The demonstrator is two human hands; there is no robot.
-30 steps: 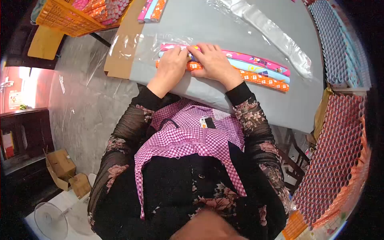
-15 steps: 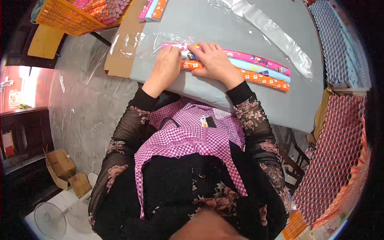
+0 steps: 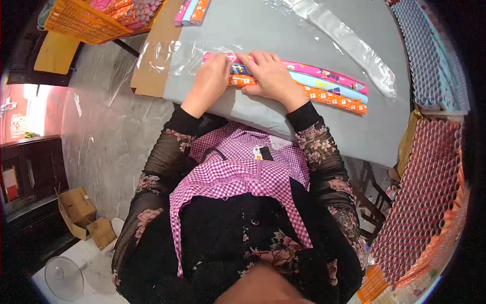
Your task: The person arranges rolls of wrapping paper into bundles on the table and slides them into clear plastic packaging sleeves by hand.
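Three patterned rolls lie side by side across the grey table: a pink roll (image 3: 329, 75), a light blue roll (image 3: 324, 86) and an orange roll (image 3: 334, 99). Clear plastic film (image 3: 185, 58) reaches out past their left end. My left hand (image 3: 212, 78) is curled over the left end of the rolls and the film, its fingers bent together. Just right of it, my right hand (image 3: 268, 76) wraps over the same rolls, thumb on the near side. What lies under both palms is hidden.
Clear plastic sleeves (image 3: 349, 43) lie on the grey table (image 3: 253, 30). Three more rolls (image 3: 191, 12) sit at its far left by brown cardboard (image 3: 152, 76). An orange basket (image 3: 83, 23) holds several rolls. Stacked blue rolls (image 3: 425, 55) and red rolls (image 3: 420, 197) stand at the right.
My left hand has shifted slightly, uncovering part of the orange and blue rolls between my hands. My right hand stays nearly in place on the rolls.
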